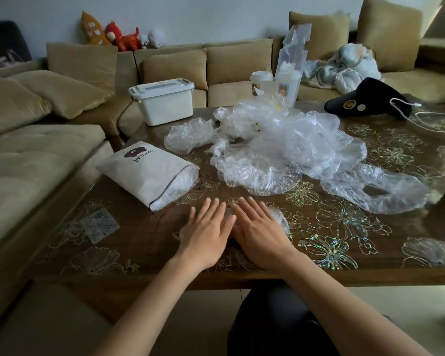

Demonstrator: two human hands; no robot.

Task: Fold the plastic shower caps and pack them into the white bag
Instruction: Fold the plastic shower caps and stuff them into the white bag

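My left hand (pixel 206 233) and my right hand (pixel 261 233) lie flat side by side, fingers straight, pressing a clear plastic shower cap (pixel 280 218) onto the table near its front edge. Most of that cap is hidden under my palms. The white bag (pixel 144 173) lies on its side just left of and beyond my left hand, its open mouth facing right with clear plastic inside. A loose pile of clear shower caps (pixel 288 147) sits in the middle of the table, with one cap (pixel 375 191) spread at the right.
The brown table (pixel 344 227) has a floral clear cover. A white lidded box (pixel 163 101) stands at the far left edge, two cups (pixel 261 83) behind the pile, a black cap (pixel 362 101) and white cable (pixel 421 119) at the far right. A beige sofa (pixel 36 140) wraps around.
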